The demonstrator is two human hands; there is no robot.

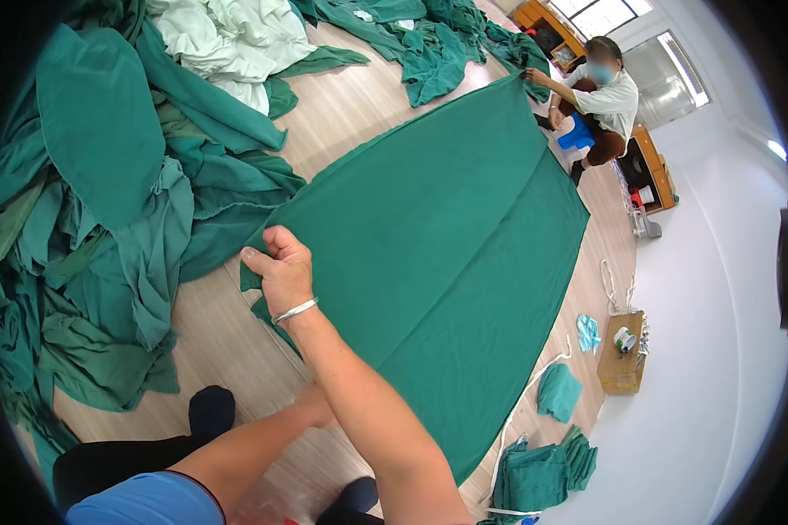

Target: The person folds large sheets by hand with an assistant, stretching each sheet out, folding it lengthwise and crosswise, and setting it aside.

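Note:
A large green cloth stretches across the middle, with a fold line running along its length. My right hand, wearing a silver bangle, is closed on the near left corner of this cloth. Below it, my left hand is close to the cloth's near edge. My right forearm crosses over it, so its fingers are hidden. At the far end a crouching person in a face mask grips the opposite corner with one hand.
A big heap of green cloths lies left, with white cloth behind it. Folded green cloths, white cord and a cardboard box lie along the white wall at right. My dark-socked foot is on the wood-look floor.

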